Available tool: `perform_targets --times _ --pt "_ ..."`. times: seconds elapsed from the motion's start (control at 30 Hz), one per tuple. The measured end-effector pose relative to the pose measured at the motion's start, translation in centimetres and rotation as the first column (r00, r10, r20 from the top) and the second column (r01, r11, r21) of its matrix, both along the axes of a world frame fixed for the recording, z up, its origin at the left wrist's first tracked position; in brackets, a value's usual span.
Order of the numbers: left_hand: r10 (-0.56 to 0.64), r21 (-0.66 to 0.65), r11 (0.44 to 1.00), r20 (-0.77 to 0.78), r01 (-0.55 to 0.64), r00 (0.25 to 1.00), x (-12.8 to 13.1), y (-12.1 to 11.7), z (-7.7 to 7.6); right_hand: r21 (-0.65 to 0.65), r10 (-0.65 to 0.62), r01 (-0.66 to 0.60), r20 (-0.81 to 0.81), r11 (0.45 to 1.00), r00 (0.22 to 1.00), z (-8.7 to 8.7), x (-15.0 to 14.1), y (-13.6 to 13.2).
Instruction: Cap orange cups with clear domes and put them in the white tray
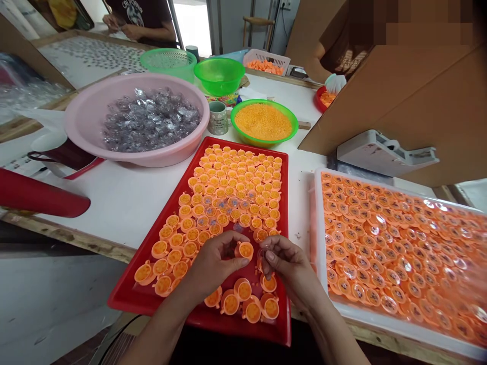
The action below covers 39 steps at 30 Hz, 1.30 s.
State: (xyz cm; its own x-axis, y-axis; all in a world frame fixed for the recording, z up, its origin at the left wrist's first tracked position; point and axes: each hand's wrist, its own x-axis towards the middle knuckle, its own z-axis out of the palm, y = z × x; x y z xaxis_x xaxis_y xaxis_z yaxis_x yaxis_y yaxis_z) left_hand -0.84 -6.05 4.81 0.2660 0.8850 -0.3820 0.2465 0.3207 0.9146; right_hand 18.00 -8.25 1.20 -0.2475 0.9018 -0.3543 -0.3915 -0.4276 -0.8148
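Between the thumb and fingers of my left hand (pixel 218 261) is a small orange toy cup (pixel 245 250) with orange bits inside. Just to its right, the fingers of my right hand (pixel 283 256) are pinched round a small clear piece (pixel 262 252), whose kind I cannot make out. Both hands are over a red tray (pixel 192 317) that carries many similar filled cups, close-set toward the far end. Several clear pieces with dark marks (pixel 222 204) lie on the cups in the middle. More filled cups (pixel 243 290) stand by the tray's near edge.
On the left is a pink basin (pixel 83 119) of clear, dark-marked pieces. Beyond the tray are a green bowl (pixel 293 133) of orange bits and a mug (pixel 218 119). A white bin (pixel 319 228) of orange discs stands right, below a tape dispenser (pixel 380 154). Two people sit farther back.
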Motion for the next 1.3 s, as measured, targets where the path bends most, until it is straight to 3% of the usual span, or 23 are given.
perform_targets --times 0.2,0.4,0.7,0.87,1.1,1.3 --pt "0.017 -0.080 0.997 0.109 -0.008 0.994 0.6 -0.4 -0.3 0.077 0.037 -0.041 0.046 0.996 0.998 0.2 0.7 -0.5" --pt "-0.047 -0.119 0.991 0.179 0.069 0.983 0.9 -0.4 -0.3 0.092 0.010 -0.026 0.168 0.995 0.986 0.3 1.0 -0.4" --pt "0.040 -0.095 0.995 0.209 -0.020 0.977 1.4 -0.5 -0.7 -0.042 -0.048 0.053 0.119 0.998 0.992 0.0 0.4 -0.2" --pt "0.005 -0.001 1.000 0.159 -0.005 0.987 1.9 -1.0 -0.6 -0.051 -0.119 0.127 0.148 0.991 0.982 -0.4 -0.3 -0.4" --pt "0.014 0.203 0.979 0.026 -0.019 1.000 2.5 -2.6 -1.7 -0.004 -0.164 0.170 0.228 0.985 0.960 -0.1 -1.0 -1.4" --pt "0.039 0.425 0.905 -0.006 -0.032 0.999 3.0 -3.1 -2.1 0.349 -0.294 0.106 0.546 0.931 0.784 -0.1 -0.5 -2.4"
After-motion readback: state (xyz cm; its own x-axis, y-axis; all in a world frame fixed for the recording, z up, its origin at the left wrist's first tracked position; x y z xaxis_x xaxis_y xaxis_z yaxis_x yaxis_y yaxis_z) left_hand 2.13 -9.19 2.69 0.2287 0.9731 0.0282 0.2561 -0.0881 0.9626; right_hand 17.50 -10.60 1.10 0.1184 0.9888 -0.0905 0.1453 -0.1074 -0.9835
